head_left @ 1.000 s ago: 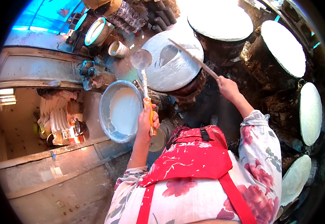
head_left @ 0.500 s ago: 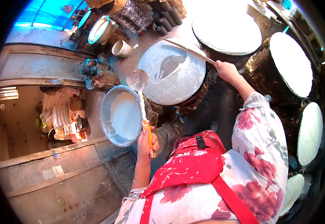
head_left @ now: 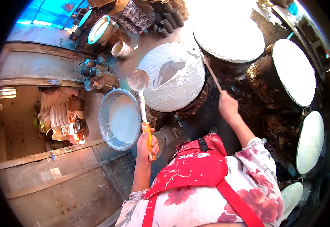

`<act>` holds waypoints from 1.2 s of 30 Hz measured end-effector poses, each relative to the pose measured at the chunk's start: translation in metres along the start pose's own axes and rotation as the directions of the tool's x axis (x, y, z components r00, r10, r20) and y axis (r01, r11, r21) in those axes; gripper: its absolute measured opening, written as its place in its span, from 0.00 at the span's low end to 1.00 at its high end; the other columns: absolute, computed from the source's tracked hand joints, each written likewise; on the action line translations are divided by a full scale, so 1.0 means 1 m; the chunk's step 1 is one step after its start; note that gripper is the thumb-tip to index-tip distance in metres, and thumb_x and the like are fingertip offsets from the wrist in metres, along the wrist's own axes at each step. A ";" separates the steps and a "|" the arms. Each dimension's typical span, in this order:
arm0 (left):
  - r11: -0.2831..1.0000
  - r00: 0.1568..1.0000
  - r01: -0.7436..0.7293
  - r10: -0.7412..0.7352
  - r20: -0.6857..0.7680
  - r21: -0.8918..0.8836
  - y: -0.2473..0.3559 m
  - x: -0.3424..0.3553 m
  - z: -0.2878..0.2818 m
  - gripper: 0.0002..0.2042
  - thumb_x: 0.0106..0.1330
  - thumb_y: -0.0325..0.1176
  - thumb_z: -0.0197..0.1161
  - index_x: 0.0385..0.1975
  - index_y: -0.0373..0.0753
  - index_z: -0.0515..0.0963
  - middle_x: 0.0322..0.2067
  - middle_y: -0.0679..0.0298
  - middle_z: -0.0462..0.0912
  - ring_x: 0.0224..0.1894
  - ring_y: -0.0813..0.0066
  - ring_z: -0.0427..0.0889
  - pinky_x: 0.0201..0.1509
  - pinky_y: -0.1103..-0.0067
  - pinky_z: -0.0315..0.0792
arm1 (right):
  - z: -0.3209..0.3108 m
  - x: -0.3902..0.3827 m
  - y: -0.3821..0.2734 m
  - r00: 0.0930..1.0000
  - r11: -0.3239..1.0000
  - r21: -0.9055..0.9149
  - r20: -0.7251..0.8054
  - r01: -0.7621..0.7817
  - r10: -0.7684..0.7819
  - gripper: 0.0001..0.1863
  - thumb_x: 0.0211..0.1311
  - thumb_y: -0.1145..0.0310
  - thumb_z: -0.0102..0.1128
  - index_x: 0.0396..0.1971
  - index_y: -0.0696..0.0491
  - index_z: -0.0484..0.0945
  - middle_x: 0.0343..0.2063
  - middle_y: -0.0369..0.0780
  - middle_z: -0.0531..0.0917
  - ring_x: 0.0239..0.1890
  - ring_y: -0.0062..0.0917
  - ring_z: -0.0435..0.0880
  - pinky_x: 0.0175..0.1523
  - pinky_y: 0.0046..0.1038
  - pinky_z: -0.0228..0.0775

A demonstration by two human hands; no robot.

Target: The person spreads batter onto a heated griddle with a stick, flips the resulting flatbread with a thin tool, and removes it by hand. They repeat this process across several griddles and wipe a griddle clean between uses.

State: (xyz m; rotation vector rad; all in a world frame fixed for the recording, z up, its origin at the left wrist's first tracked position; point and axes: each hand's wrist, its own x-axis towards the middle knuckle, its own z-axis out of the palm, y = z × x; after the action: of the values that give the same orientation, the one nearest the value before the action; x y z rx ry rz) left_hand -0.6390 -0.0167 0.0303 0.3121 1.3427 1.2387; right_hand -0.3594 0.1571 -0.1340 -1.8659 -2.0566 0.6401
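My left hand [head_left: 148, 146] is closed round the yellow-orange handle of a long ladle [head_left: 142, 108]. The ladle's coated bowl hangs between a grey bucket [head_left: 103, 128] of white batter [head_left: 124, 119] and a round griddle [head_left: 189, 85]. A white layer covers the griddle, with a greyer, shiny patch near its middle. My right hand [head_left: 228, 105] grips the near end of a long thin stick [head_left: 212, 73]. The stick slants up along the griddle's right edge; whether its far end touches anything I cannot tell.
Several more round griddles with white tops curve round the right side, including a large one [head_left: 231, 36] at the back and another [head_left: 294, 73]. A small white bucket [head_left: 121, 50], a blue-rimmed basin [head_left: 99, 29] and dark cylinders [head_left: 167, 24] stand at the far left and back.
My right hand has drawn back toward me, and the stick has swung from across the griddle's far part to its right edge. My left hand keeps the ladle nearly in place.
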 end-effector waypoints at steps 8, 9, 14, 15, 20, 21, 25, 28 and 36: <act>0.998 0.992 -0.018 0.011 0.122 0.058 0.013 0.011 0.014 0.16 0.73 0.46 0.44 0.47 0.39 0.68 0.17 0.68 0.64 0.10 0.84 0.62 0.13 0.85 0.60 | 0.003 -0.017 -0.040 0.999 0.994 0.098 -0.020 0.046 -0.044 0.05 0.61 0.72 0.45 0.34 0.56 0.69 0.23 0.49 0.81 0.26 0.45 0.82 0.31 0.44 0.73; 0.998 0.991 -0.022 0.014 0.133 0.063 0.015 0.010 0.014 0.17 0.73 0.46 0.44 0.47 0.38 0.68 0.17 0.68 0.64 0.10 0.84 0.61 0.13 0.85 0.60 | -0.008 -0.017 -0.034 0.997 0.990 0.135 -0.060 -0.033 0.041 0.05 0.61 0.72 0.45 0.34 0.56 0.69 0.23 0.50 0.81 0.26 0.45 0.82 0.31 0.44 0.73; 0.996 0.988 0.034 -0.047 0.148 0.088 0.023 0.014 0.014 0.17 0.72 0.46 0.46 0.47 0.38 0.68 0.17 0.68 0.64 0.10 0.84 0.62 0.13 0.85 0.60 | 0.013 -0.024 -0.057 0.989 0.992 0.033 0.070 0.125 -0.127 0.06 0.60 0.71 0.47 0.32 0.57 0.70 0.23 0.50 0.81 0.29 0.46 0.82 0.35 0.45 0.73; 0.995 0.988 0.046 -0.057 0.143 0.083 0.023 0.013 0.012 0.17 0.72 0.46 0.46 0.47 0.38 0.68 0.17 0.68 0.64 0.10 0.84 0.62 0.13 0.85 0.60 | 0.008 -0.020 -0.059 0.989 0.991 0.033 0.072 0.130 -0.132 0.06 0.60 0.71 0.47 0.32 0.57 0.71 0.23 0.51 0.81 0.29 0.46 0.82 0.35 0.45 0.73; 0.993 0.989 0.044 -0.059 0.139 0.105 0.028 0.010 -0.002 0.18 0.72 0.45 0.46 0.47 0.36 0.68 0.18 0.67 0.65 0.10 0.84 0.62 0.13 0.85 0.60 | -0.014 0.000 -0.047 0.998 0.999 0.023 0.046 0.035 -0.036 0.08 0.61 0.70 0.44 0.31 0.58 0.72 0.24 0.51 0.81 0.30 0.45 0.83 0.36 0.44 0.74; 0.992 0.988 0.049 -0.065 0.138 0.118 0.030 0.010 -0.004 0.18 0.72 0.45 0.46 0.48 0.36 0.68 0.18 0.67 0.65 0.10 0.84 0.62 0.14 0.85 0.60 | -0.009 -0.002 -0.046 0.996 0.998 -0.015 0.066 0.054 -0.053 0.08 0.60 0.71 0.45 0.31 0.58 0.72 0.24 0.51 0.82 0.30 0.43 0.83 0.36 0.42 0.74; 0.994 0.988 0.069 -0.080 0.133 0.086 0.031 0.005 -0.014 0.16 0.71 0.44 0.48 0.46 0.36 0.68 0.19 0.66 0.68 0.11 0.82 0.65 0.15 0.85 0.63 | -0.008 -0.010 -0.068 0.953 0.963 -0.076 0.181 0.258 -0.241 0.07 0.57 0.72 0.46 0.31 0.58 0.72 0.24 0.50 0.82 0.30 0.42 0.84 0.36 0.40 0.75; 0.994 0.989 0.076 -0.085 0.121 0.077 0.032 -0.002 -0.021 0.16 0.71 0.43 0.48 0.46 0.36 0.68 0.19 0.65 0.68 0.12 0.82 0.66 0.15 0.85 0.63 | -0.024 0.013 -0.060 0.985 0.984 -0.102 0.110 0.144 -0.132 0.06 0.57 0.73 0.47 0.30 0.58 0.73 0.24 0.50 0.82 0.30 0.41 0.84 0.36 0.40 0.75; 0.991 0.991 0.085 -0.095 0.099 0.105 0.033 -0.002 -0.027 0.15 0.71 0.41 0.49 0.47 0.35 0.67 0.20 0.65 0.69 0.11 0.81 0.66 0.15 0.85 0.64 | -0.024 0.011 -0.085 0.904 0.914 -0.096 0.219 0.393 -0.366 0.06 0.54 0.75 0.47 0.30 0.60 0.73 0.26 0.51 0.82 0.32 0.43 0.83 0.38 0.41 0.74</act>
State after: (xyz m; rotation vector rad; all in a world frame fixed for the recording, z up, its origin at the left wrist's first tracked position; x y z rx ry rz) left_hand -0.6774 -0.0179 0.0487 0.3779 1.3180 1.0678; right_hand -0.4217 0.1653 -0.0715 -1.4426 -2.5613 0.6096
